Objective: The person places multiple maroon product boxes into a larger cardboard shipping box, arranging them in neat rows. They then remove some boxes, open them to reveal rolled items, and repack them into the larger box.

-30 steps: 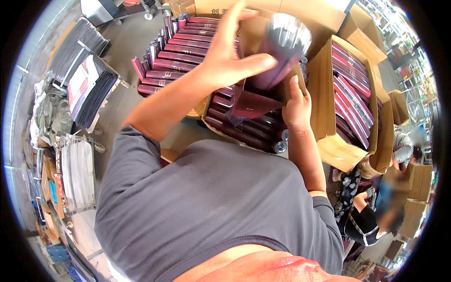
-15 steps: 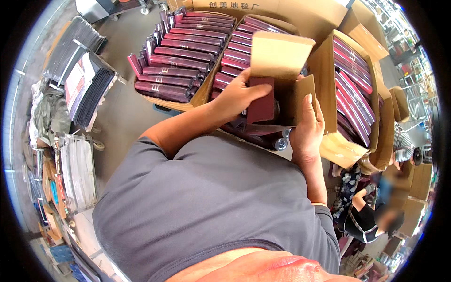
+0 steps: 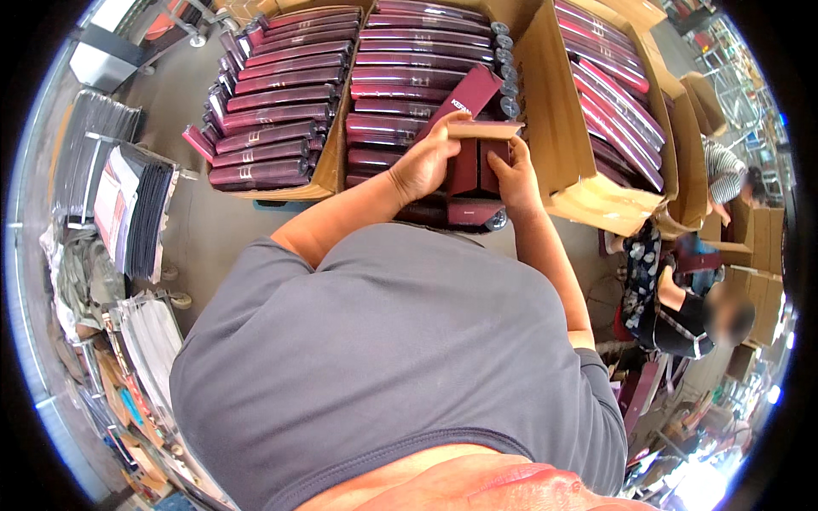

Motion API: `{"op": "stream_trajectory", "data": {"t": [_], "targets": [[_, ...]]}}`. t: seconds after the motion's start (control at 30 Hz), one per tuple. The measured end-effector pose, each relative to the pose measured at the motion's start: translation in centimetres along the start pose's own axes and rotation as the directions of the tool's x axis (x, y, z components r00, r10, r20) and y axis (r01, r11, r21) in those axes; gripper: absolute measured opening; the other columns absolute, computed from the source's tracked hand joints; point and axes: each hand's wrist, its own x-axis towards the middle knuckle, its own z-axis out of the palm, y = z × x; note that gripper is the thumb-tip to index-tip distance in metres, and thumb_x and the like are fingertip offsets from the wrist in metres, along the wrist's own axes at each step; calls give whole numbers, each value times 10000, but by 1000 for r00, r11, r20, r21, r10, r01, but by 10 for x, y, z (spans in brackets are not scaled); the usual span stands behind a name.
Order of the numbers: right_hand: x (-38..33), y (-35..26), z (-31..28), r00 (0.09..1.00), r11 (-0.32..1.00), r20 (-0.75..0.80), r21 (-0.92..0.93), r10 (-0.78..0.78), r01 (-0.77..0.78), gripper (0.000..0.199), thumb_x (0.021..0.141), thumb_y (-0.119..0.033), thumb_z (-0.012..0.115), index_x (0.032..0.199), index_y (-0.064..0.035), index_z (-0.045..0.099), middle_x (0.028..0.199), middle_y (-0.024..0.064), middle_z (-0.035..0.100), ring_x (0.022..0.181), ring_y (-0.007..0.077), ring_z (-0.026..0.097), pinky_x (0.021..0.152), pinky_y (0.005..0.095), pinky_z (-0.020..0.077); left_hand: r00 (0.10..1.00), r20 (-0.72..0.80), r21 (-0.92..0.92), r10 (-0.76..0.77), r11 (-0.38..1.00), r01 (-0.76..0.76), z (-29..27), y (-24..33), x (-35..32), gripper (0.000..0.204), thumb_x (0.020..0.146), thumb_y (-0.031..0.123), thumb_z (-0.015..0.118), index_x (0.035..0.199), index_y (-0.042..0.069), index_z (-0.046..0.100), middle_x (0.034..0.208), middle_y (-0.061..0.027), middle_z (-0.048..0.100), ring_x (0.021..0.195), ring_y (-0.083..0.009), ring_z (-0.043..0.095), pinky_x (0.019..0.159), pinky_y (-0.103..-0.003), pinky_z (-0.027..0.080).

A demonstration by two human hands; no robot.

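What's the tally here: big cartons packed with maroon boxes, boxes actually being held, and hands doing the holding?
Packed cartons: 3, namely left carton, middle carton, right carton
Held maroon box: 1
Hands on it: 2, namely left hand, right hand
Total: 6

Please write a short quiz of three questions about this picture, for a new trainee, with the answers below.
1. True or false: both hands hold the same dark red box.
2. What fills the big cardboard carton in front of the person?
A. long dark red boxes in rows
B. loose bottles
C. folded cloth
3. What stands at the left edge of the picture, beside the floor?

Key
1. True: the left hand and the right hand grip it from either side.
2. A
3. Stacks of flat printed sheets.
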Motion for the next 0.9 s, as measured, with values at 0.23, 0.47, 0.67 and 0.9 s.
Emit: {"op": "stream_trajectory", "data": {"t": [0.23, 0.47, 0.67, 0.9], "targets": [[7, -6, -15, 999, 977, 42, 211, 13, -22, 444, 982, -151, 511, 1395, -16, 420, 1214, 107, 573, 1109, 180, 562, 988, 313, 445, 991, -107, 417, -81, 901, 119, 9, 1, 8, 305, 904, 173, 634, 1174, 32, 613, 1418, -98, 409, 1304, -214, 409, 1096, -349, 320], [-12, -13, -23, 914, 922, 170, 198, -368, 334, 565, 1030, -298, 422, 1505, -26, 279, 1559, 150, 279, 1443, 281, 250, 1182, 395, 168, 914, 170, 887, 369, 347, -305, -16, -21, 9, 411, 862, 251, 732, 1185, 23, 619, 1440, -160, 432, 1319, -287, 434, 1065, -374, 384], [10, 21, -32, 800, 733, 81, -354, -594, 581, 484, 981, -235, 533, 1398, -8, 443, 1496, 230, 367, 1385, 350, 366, 1132, 416, 286, 882, 243, 937, 403, 138, -321, -9, -22, 16, 434, 826, 336, 749, 1138, 45, 664, 1376, -189, 495, 1246, -343, 505, 1031, -406, 436], [7, 22, -37, 733, 645, 219, -361, -644, 674, 435, 947, -217, 567, 1321, 0, 525, 1491, 268, 356, 1385, 391, 359, 1125, 438, 294, 853, 349, 897, 388, 125, -424, -25, -18, 10, 409, 812, 306, 757, 1134, 66, 677, 1389, -198, 485, 1275, -362, 480, 1057, -425, 414]]}}
